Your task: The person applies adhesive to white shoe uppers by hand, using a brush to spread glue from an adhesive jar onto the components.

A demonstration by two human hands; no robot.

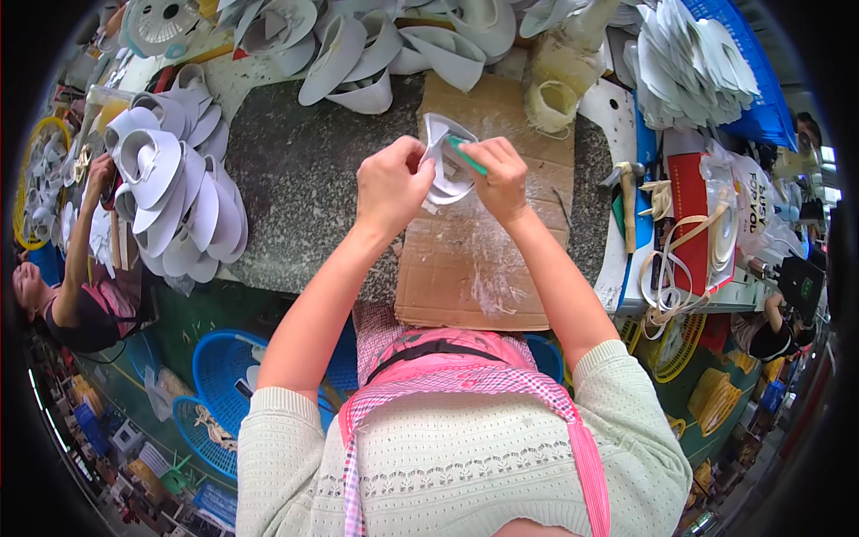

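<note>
Over the cardboard sheet [429, 286], my left hand [391, 183] pinches the edge of a white shoe upper [455, 190], curved into an open loop. My right hand [501, 177] grips a slim green-handled tool [472, 157] that leans across the upper's opening; what its tip is like I cannot make out. Just beyond my right hand stands a glue-crusted, yellowish jar [552, 103]. Several more white uppers [353, 63] lie along the far side of the dark speckled tabletop [295, 197].
Stacked white uppers [179, 183] stand at the left, beside a co-worker's arm [87, 206]. To the right are a blue crate [738, 63] with stacked white pieces [689, 67], a wooden-handled hammer [629, 210], tape rolls [723, 234] and a red box [687, 183]. Blue baskets [219, 376] sit below the table.
</note>
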